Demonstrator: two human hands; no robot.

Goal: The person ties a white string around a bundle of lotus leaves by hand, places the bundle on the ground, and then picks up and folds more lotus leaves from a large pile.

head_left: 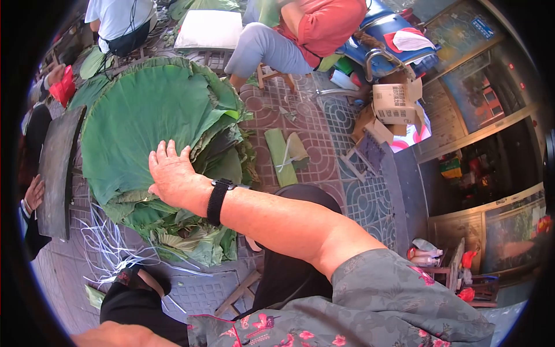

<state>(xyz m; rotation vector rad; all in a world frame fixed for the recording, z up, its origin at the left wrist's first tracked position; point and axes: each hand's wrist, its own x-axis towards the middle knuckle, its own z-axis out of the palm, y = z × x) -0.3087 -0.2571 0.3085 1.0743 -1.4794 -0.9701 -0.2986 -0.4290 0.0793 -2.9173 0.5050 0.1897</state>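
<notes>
My right hand [171, 172], with a black band on its wrist, rests flat on a big stack of green lotus leaves [136, 118]. Its fingers are slightly spread and grip nothing. The top leaf is broad and fairly smooth, while the stack's right and lower edges look curled, ragged and darker. Of my left arm [124, 336] only a piece shows at the bottom edge; the hand itself lies outside the picture. White plastic strips [118, 246] spread over the ground just below the stack.
A dark board [60, 173] stands left of the leaves, beside another person's hand [33, 194]. Someone in a red shirt [332, 26] sits on a wooden stool beyond. Cardboard box [393, 103], blue chairs [378, 29] and a folded green piece [280, 156] lie to the right.
</notes>
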